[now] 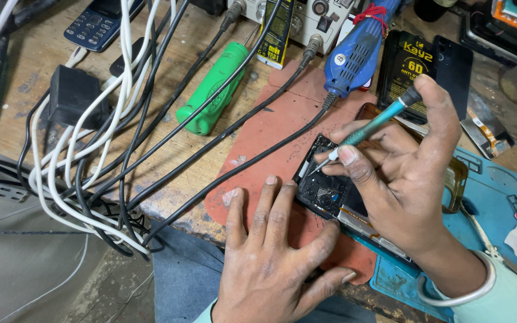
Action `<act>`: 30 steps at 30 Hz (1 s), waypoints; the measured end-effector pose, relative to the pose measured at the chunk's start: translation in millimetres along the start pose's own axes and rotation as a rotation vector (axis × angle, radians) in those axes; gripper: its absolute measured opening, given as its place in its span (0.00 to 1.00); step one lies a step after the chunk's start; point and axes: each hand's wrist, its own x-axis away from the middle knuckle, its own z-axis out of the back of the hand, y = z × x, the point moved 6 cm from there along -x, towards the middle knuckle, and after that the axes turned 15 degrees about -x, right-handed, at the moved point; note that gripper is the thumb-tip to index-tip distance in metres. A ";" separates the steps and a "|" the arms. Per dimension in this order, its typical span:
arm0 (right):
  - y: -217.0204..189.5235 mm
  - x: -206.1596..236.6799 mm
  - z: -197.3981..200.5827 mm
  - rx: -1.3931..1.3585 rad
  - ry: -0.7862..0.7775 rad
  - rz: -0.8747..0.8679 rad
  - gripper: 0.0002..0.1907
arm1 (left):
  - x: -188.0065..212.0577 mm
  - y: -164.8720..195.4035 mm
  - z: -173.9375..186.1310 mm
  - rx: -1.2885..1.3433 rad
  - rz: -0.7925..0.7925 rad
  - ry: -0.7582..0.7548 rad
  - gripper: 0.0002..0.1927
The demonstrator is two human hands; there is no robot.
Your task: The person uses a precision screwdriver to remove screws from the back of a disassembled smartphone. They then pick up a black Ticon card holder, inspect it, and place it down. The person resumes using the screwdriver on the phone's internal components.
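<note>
Teal screwdriver (pixel 373 127) tip down-left

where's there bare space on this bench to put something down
Bare red mat lies between the green handle and the opened phone, crossed by two black cables. Bare blue mat shows beyond the right hand. The cable tangle crowds the left; the left hand covers the near edge.

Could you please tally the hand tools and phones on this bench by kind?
Screwdrivers: 1, the teal one in the right hand, tip at the opened phone.
Rotary tools: 1, blue.
Green tool handles: 1.
Phones: 3, the opened phone steadied by the left hand, a keypad phone and a black phone.
Total: 6
</note>
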 end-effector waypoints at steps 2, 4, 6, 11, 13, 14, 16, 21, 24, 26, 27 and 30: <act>-0.9 1.9 -0.8 0.022 -0.021 0.024 0.43 | 0.0 0.1 -0.2 -0.004 -0.001 0.001 0.28; -0.7 4.3 -1.1 0.067 -0.029 0.044 0.43 | 0.0 0.1 -0.3 -0.005 -0.003 0.000 0.28; -0.6 6.7 -1.1 0.135 -0.027 0.059 0.43 | 0.1 0.2 0.0 -0.005 -0.003 0.003 0.28; -14.4 5.7 -13.6 0.321 -0.136 0.349 0.42 | 0.2 0.0 0.6 -0.005 -0.004 0.005 0.29; -20.9 2.6 -15.1 0.408 -0.135 0.434 0.43 | 0.6 0.0 1.3 0.000 -0.003 0.005 0.29; -23.3 0.4 -14.9 0.447 -0.134 0.459 0.43 | 0.5 0.1 1.3 -0.001 -0.002 0.006 0.29; -28.1 -1.1 -13.6 0.446 -0.168 0.450 0.42 | 0.5 0.5 1.3 -0.003 0.000 0.006 0.29; -28.2 -0.9 -5.6 0.382 -0.129 0.384 0.40 | 0.5 0.2 1.1 -0.006 -0.001 0.005 0.30; -24.4 -1.1 -3.4 0.360 -0.123 0.363 0.40 | 0.6 1.3 0.3 -0.012 -0.005 0.000 0.30; -22.2 -1.7 -7.3 0.325 -0.230 0.336 0.40 | 1.2 1.6 0.7 -0.016 -0.002 0.003 0.30; -21.5 -1.8 -10.4 0.304 -0.305 0.323 0.40 | 1.1 1.3 0.8 -0.016 -0.002 0.008 0.30; -24.8 -5.3 -6.7 0.356 -0.206 0.348 0.41 | 1.3 1.9 0.2 -0.017 -0.004 0.000 0.30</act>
